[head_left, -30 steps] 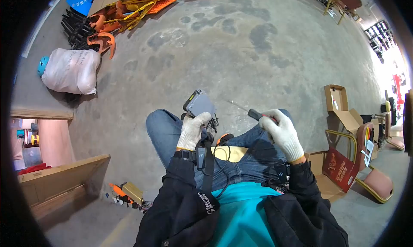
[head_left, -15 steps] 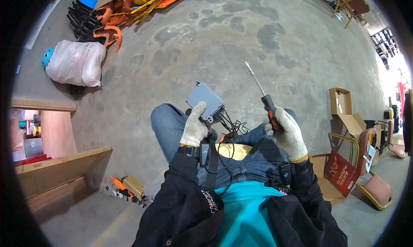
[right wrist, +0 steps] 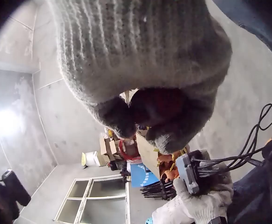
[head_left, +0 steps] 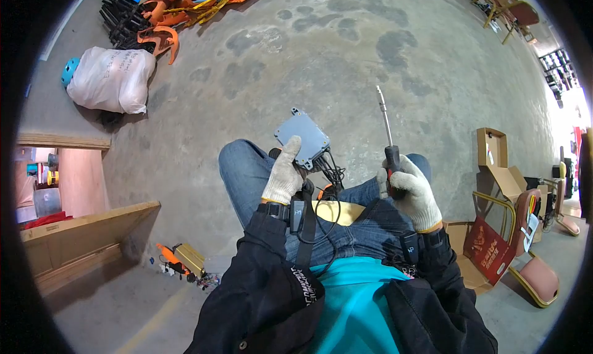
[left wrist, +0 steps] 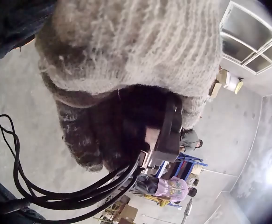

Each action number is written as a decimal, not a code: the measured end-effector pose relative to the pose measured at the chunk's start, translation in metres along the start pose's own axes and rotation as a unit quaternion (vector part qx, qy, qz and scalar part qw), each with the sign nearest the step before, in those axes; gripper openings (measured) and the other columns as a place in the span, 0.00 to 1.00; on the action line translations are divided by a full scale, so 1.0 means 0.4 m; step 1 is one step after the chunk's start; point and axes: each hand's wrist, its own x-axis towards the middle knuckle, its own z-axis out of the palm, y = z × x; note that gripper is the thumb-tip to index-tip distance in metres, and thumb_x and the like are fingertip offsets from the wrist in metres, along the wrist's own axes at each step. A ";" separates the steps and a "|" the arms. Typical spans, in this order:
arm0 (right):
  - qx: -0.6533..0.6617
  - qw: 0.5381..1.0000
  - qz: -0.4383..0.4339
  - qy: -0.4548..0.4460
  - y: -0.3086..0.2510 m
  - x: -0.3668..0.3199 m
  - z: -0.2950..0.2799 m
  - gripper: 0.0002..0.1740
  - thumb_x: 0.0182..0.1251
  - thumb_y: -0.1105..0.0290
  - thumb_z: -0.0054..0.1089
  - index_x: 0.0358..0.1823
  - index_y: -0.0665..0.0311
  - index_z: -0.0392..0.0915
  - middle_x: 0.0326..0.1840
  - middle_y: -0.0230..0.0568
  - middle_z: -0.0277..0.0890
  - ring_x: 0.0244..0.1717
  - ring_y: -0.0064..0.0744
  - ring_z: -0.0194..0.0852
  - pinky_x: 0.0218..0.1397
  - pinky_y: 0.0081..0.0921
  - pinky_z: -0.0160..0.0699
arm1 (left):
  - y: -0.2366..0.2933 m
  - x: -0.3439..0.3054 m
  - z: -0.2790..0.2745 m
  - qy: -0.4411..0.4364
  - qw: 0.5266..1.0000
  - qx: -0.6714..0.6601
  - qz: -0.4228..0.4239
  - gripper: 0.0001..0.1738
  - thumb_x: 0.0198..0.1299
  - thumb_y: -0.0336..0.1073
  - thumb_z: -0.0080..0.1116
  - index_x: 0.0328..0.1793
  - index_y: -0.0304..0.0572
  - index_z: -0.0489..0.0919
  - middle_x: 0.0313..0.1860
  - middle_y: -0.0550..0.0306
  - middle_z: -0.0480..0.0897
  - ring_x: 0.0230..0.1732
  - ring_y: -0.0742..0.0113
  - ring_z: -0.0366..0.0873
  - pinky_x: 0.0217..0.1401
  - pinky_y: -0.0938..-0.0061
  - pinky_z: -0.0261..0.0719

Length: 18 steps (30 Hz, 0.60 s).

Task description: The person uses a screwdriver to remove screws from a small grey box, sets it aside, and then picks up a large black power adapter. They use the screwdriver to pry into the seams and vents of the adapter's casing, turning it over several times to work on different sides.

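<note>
My gloved left hand (head_left: pixel 285 172) grips a flat grey-blue box (head_left: pixel 304 135) with mounting tabs at its corners, the thumb lying over its upper face. Black cables (head_left: pixel 332 172) trail from the box's near side; in the left wrist view the cables (left wrist: pixel 80 198) loop down and left. The gloved right hand (head_left: pixel 412 190) holds a screwdriver (head_left: pixel 391 153) by its black and red handle. Its metal shaft (head_left: pixel 385 114) points up, away from the body. In the right wrist view, the grey box (right wrist: pixel 187 173) sits in the other gloved hand. Box and screwdriver are apart.
Crossed legs in jeans (head_left: pixel 244 169) lie under both hands. An open cardboard box (head_left: pixel 492 145) and a pink chair (head_left: pixel 536 277) stand at right. A wooden panel (head_left: pixel 92 243) is at left, near a small orange item (head_left: pixel 170 255). A white sack (head_left: pixel 114 79) lies further off.
The screwdriver has swung from pointing left to pointing upward, away from the body. The grey box has turned its flat face up and shifted slightly right, still in the left hand.
</note>
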 end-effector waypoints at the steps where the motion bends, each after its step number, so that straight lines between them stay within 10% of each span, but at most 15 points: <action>1: -0.023 1.000 0.009 0.011 -0.003 0.001 0.004 0.22 0.73 0.68 0.60 0.64 0.72 0.73 0.41 0.41 0.80 0.35 0.31 0.81 0.41 0.27 0.84 | -0.001 0.001 -0.001 0.000 1.000 0.000 0.000 0.37 0.73 0.55 0.68 0.77 0.38 0.72 0.62 0.43 0.87 0.56 0.47 0.89 0.52 0.50 0.91; 18: -0.102 0.990 0.034 0.088 0.007 0.008 0.043 0.22 0.76 0.62 0.65 0.61 0.70 0.74 0.41 0.38 0.80 0.36 0.26 0.80 0.39 0.23 0.81 | -0.005 0.001 -0.021 -0.053 0.998 -0.018 -0.042 0.31 0.75 0.48 0.67 0.77 0.40 0.75 0.67 0.48 0.86 0.67 0.52 0.86 0.69 0.54 0.89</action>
